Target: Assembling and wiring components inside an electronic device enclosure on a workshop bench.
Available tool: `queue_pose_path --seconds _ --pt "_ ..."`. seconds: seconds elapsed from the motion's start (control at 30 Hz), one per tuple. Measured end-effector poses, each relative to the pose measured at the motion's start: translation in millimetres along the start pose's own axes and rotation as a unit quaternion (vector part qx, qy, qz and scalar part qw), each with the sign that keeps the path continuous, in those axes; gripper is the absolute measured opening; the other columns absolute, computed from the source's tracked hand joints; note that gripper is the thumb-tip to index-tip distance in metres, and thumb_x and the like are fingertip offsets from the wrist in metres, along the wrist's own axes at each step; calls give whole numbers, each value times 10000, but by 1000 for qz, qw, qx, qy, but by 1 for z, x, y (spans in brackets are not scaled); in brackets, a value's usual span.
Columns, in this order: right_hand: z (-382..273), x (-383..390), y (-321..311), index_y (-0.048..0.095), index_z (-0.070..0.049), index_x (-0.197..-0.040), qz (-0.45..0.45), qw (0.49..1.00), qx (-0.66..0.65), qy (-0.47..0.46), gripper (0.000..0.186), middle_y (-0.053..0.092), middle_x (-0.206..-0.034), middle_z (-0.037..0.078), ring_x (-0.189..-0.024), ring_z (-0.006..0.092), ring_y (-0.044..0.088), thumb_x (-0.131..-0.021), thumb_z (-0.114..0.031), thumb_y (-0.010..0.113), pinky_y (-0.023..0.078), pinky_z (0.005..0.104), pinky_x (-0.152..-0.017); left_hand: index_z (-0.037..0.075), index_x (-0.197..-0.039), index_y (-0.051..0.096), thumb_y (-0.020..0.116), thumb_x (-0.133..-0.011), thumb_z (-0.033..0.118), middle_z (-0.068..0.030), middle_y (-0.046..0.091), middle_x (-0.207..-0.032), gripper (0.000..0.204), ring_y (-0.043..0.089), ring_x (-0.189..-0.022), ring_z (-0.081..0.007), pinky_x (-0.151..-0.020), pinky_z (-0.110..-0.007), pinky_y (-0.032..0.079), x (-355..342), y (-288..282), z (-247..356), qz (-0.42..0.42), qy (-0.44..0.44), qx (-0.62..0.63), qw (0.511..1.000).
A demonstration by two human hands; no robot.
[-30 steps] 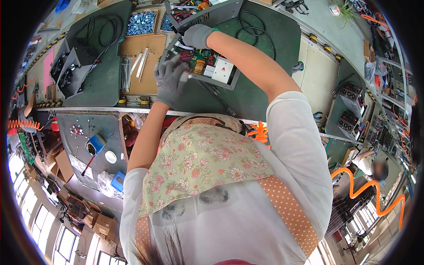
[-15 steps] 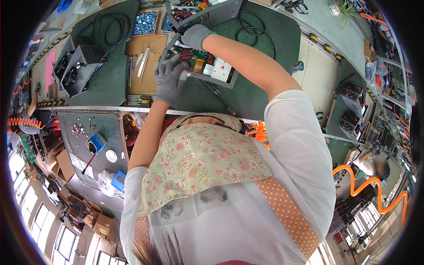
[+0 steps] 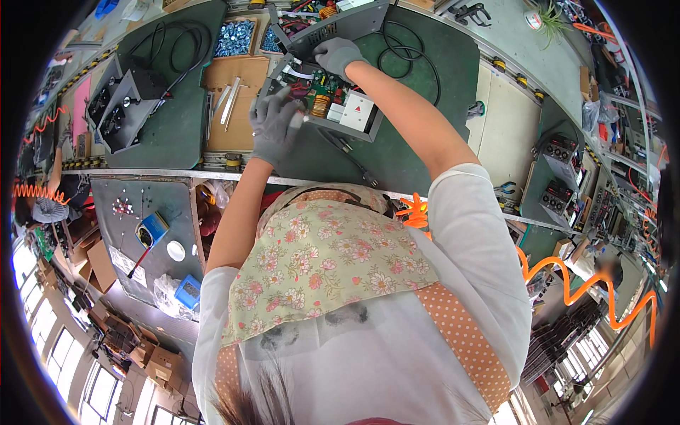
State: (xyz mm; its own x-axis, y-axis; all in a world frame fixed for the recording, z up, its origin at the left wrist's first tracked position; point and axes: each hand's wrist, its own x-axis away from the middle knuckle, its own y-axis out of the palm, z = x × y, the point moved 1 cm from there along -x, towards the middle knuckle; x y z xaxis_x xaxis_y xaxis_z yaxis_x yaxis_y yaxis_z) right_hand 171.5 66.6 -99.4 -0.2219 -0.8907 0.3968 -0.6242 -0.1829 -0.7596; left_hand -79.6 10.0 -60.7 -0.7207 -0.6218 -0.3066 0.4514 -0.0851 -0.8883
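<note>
A dark grey metal housing (image 3: 373, 129) stands in front of me on the green mat, its top uncovered. Inside it are a circuit board, a copper coil (image 3: 321, 106), coloured wires and a white block (image 3: 355, 111) with a red triangle. My left hand (image 3: 275, 127), in a grey glove, grips the housing's near left corner with bent fingers. Also gloved, my right hand (image 3: 337, 55) is closed at the far side, against a tilted dark grey panel (image 3: 347, 28). Its fingertips are hidden, so what they hold cannot be made out.
Blue screws fill a box (image 3: 235, 37) beyond a brown tray (image 3: 225, 71) holding metal strips. Another dark housing (image 3: 127, 110) stands at left. A black cable (image 3: 407, 46) lies coiled at right, and a plug (image 3: 368, 177) near the mat's front edge. An orange coiled hose (image 3: 567, 287) hangs at right.
My right hand has shifted slightly right and away from the left hand, uncovering more of the housing's inside and a white ribbon cable. My left hand stays at the corner.
</note>
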Motion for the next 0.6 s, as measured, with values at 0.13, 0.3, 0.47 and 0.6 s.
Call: queue_pose_path --seconds 0.13,0.3,0.47,0.6 --pt "-11 10 2 682 -111 -1218 -75 996 -21 43 560 645 -1253 159 -1120 309 631 -797 -481 682 479 383 -971 203 -1135 647 423 -970 448 -29 532 -1373 371 467 -1170 -275 -1049 -459 262 4 -2 -4 -6 9 -28 1000" --pt "2 -19 21 665 -32 -1211 -160 981 -3 107 629 635 -1258 175 -1130 318 615 -785 -494 691 473 397 -952 197 -1093 664 526 -923 363 -28 536 -1333 275 447 -1208 -258 -1099 -479 203 -1 1 1 -4 0 3 1000" --pt "-19 -10 16 663 -21 -1198 -169 977 12 131 580 646 -1233 174 -1093 318 627 -790 -433 659 483 401 -929 200 -1087 667 513 -925 367 -31 536 -1333 278 446 -1207 -259 -1094 -478 211 2 0 -3 -2 -4 4 1000" --pt "-25 -11 16 673 -37 -1184 -172 974 36 140 537 658 -1205 168 -1064 302 644 -774 -381 626 497 388 -901 201 -1074 669 510 -922 370 -40 542 -1327 277 447 -1204 -264 -1083 -476 227 -1 0 -3 -3 2 12 1000"
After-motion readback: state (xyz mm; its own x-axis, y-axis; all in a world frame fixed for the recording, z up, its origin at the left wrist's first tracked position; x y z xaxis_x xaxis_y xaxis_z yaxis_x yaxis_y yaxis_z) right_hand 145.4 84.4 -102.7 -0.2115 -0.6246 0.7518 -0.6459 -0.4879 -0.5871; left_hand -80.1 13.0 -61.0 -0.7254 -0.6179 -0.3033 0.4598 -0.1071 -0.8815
